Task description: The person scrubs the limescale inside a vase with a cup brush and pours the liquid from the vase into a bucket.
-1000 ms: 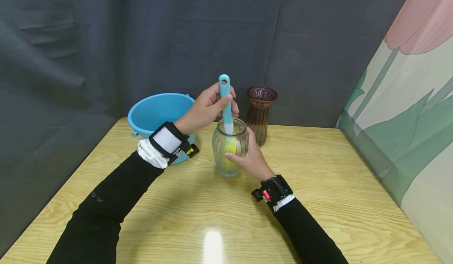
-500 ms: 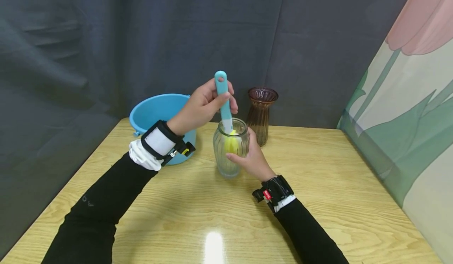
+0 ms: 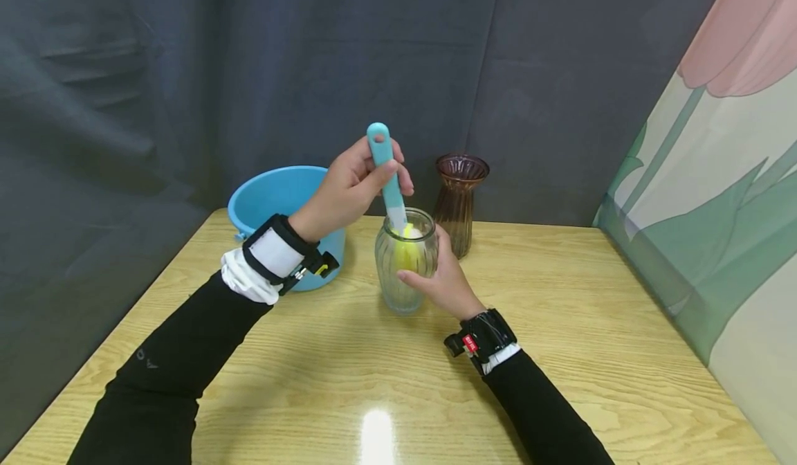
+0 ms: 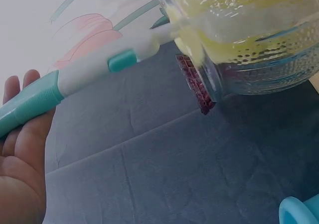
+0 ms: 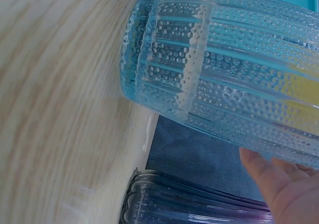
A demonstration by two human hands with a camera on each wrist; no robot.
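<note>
A clear ribbed glass jar point(image 3: 405, 268) stands upright on the wooden table point(image 3: 560, 354). My right hand point(image 3: 438, 278) grips its side; the jar point(image 5: 224, 79) fills the right wrist view, with fingers point(image 5: 279, 184) at the lower right. My left hand point(image 3: 355, 188) holds the teal handle of a bottle brush point(image 3: 386, 167) above the jar. The brush's yellow sponge head point(image 3: 406, 247) sits inside the jar near its mouth. In the left wrist view the brush handle point(image 4: 75, 82) runs from my left hand point(image 4: 22, 154) into the jar point(image 4: 249, 40).
A blue plastic bucket point(image 3: 274, 202) stands behind my left wrist at the table's back left. A brown ribbed glass vase point(image 3: 459, 198) stands just behind the jar. A dark curtain hangs at the back, and a flower-patterned wall point(image 3: 716, 195) borders the right.
My left hand has lifted the brush and tilted its top to the left, so the yellow head rose from the jar's bottom toward the mouth. The right hand and jar stayed put.
</note>
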